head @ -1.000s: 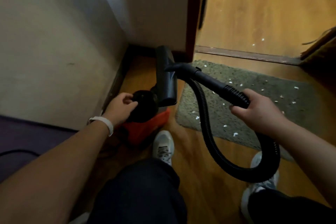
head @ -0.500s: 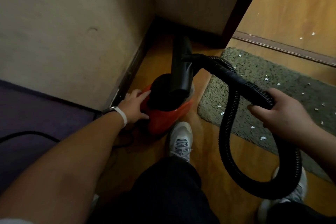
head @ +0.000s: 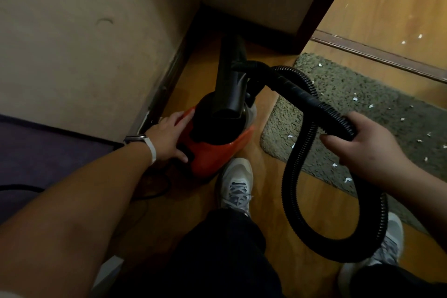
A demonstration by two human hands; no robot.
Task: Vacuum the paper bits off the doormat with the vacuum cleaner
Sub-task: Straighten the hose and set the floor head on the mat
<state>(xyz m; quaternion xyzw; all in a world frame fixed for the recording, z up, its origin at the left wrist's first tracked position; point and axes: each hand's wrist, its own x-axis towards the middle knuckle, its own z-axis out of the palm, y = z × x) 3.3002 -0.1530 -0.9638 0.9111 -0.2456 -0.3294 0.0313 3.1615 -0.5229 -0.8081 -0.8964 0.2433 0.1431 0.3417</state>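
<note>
Left hand (head: 169,138): your fingers lie straight and spread on the left flank of the vacuum (head: 212,152), with the thumb low on its near side; they grip nothing.
Right hand (head: 360,145): your fingers curl round the hose (head: 297,176) at its ribbed cuff and hold it up over the near-left part of the mat (head: 338,84).
Vacuum: orange body with a black top, on the floor (head: 266,176) near the left wall (head: 84,43), just left of the mat and just beyond your left shoe (head: 235,184).
Nozzle (head: 229,80): black, tilted up over the vacuum's top and joined to the hose's rigid end.
Hose: runs right from the nozzle to your right hand, then drops in 1 big loop near your right shoe (head: 391,237) and climbs back toward the vacuum.
Mat: grey-green and shaggy, flat on the floor, right of the vacuum.
Bits (head: 334,165): small white scraps scattered across the mat; 2 or 3 more lie on the far-right floor.
Band (head: 152,151): white, on your left wrist.
Cord (head: 21,187): black, at the near left.
</note>
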